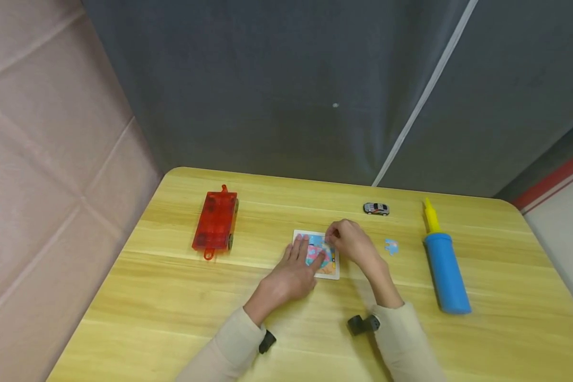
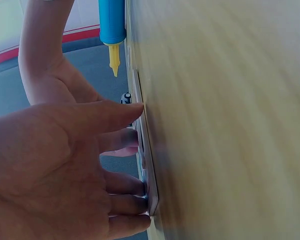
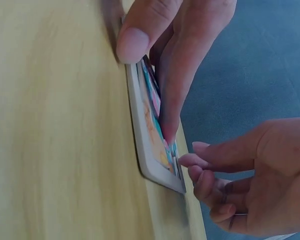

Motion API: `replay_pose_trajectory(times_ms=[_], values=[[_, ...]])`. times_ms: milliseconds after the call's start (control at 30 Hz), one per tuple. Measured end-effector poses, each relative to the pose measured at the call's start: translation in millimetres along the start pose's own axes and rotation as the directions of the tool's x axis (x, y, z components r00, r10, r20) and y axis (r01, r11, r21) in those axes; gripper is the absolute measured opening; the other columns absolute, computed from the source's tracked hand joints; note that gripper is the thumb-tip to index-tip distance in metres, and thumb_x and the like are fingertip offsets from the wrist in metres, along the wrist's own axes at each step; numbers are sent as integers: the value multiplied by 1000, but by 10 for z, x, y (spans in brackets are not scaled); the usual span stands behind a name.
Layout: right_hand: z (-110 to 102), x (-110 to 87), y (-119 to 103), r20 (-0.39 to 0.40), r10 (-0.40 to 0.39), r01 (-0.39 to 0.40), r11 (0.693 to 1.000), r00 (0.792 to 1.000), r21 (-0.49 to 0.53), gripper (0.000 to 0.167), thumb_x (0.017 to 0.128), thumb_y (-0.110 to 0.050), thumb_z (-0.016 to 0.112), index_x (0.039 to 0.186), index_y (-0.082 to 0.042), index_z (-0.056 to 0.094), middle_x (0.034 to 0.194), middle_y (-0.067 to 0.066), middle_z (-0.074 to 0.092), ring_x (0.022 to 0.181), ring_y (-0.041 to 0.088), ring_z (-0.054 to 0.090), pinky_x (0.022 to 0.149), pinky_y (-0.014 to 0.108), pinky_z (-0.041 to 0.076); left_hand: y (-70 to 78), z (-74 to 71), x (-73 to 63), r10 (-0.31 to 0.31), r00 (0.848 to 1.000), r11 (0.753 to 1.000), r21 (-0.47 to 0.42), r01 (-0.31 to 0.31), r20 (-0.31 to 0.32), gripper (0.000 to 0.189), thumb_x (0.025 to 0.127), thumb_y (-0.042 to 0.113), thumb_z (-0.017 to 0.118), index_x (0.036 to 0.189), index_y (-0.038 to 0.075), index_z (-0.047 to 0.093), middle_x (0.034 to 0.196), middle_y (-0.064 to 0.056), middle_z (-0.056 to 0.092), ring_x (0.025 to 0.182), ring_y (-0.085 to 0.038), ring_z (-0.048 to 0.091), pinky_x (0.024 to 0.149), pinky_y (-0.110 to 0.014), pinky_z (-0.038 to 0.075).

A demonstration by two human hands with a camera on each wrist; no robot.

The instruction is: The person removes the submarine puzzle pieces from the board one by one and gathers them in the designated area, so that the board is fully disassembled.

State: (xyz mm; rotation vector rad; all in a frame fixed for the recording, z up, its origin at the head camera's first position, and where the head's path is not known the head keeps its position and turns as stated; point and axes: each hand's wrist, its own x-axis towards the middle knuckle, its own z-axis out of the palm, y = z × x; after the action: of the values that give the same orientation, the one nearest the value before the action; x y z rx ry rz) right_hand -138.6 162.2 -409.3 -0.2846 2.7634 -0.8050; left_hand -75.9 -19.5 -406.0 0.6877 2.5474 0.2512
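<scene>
A small jigsaw puzzle board with a white border lies flat on the table, a colourful picture inside its frame. Across its left part spreads my left hand; the index fingertip presses on the picture and the thumb rests at the near border. At the board's far right corner, my right hand has its fingers curled, thumb and index pinching at the edge of a puzzle piece. That piece is mostly hidden by the fingers. A loose blue and pink puzzle piece lies right of the board.
A red transparent toy wagon stands on the left of the wooden table. Toward the back right is a small silver toy car. A blue hand pump with a yellow nozzle lies at the right. A grey partition rises behind the table.
</scene>
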Motion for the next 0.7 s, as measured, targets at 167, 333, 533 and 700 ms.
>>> replay_pose_trajectory(times_ms=[167,333,533,700], values=[[4,30,1,13,34,-34,999,999,-10,15,104,3,66,98,1,80,100,13,77,85,23,61,82,39,57,-2,2,5,1,1000,1000,3,-1,-1,62,117,29,52,175,19,32,182,-28,6,172,-41,0,138,-52,17],[6,24,12,9,49,-49,999,999,-10,16,104,3,65,98,1,80,101,14,77,86,23,61,82,39,57,-13,20,23,10,1000,1000,-13,-10,-6,61,117,28,52,175,19,33,182,-28,7,171,-42,1,138,-54,17],[34,19,-5,26,84,-84,996,996,15,17,106,1,65,99,1,80,105,15,78,87,23,62,82,38,57,-7,1,4,4,1000,1000,8,-4,0,62,118,29,51,175,20,31,183,-27,6,172,-40,1,138,-52,17],[82,24,-4,15,94,-95,995,995,29,18,107,1,63,100,2,80,105,16,79,86,23,63,81,38,58,-15,6,11,1,1000,1000,15,-2,4,63,117,30,52,175,21,30,183,-27,5,172,-40,0,138,-52,17]])
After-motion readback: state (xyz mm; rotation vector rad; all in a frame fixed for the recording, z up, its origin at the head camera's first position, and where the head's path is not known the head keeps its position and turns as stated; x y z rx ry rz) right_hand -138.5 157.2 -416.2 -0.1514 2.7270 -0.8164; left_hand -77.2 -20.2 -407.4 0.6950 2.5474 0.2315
